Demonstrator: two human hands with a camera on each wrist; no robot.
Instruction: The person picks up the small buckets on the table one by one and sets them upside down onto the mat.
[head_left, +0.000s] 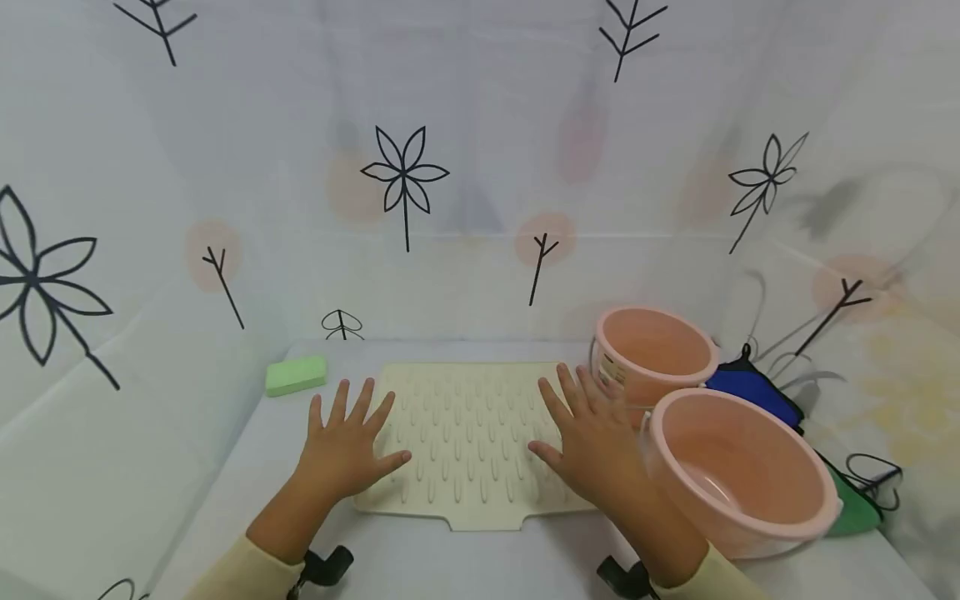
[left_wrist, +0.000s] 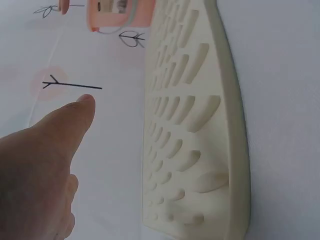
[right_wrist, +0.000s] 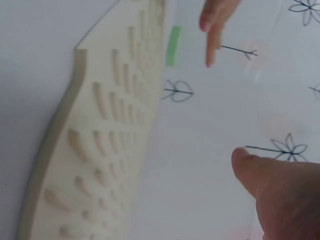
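Observation:
A cream board with rows of raised ridges, much like a washboard, lies flat on the white table. My left hand is spread with straight fingers above its left side. Over the right side hovers my right hand, its fingers also splayed and holding nothing. In the left wrist view the left thumb stands apart from the board. The right wrist view likewise has the right thumb away from the ridged surface.
A green block, like a soap bar, lies at the back left. Two pink buckets stand at the right, one behind the other. Blue cloth and green cloth lie beyond them. A patterned white sheet hangs behind.

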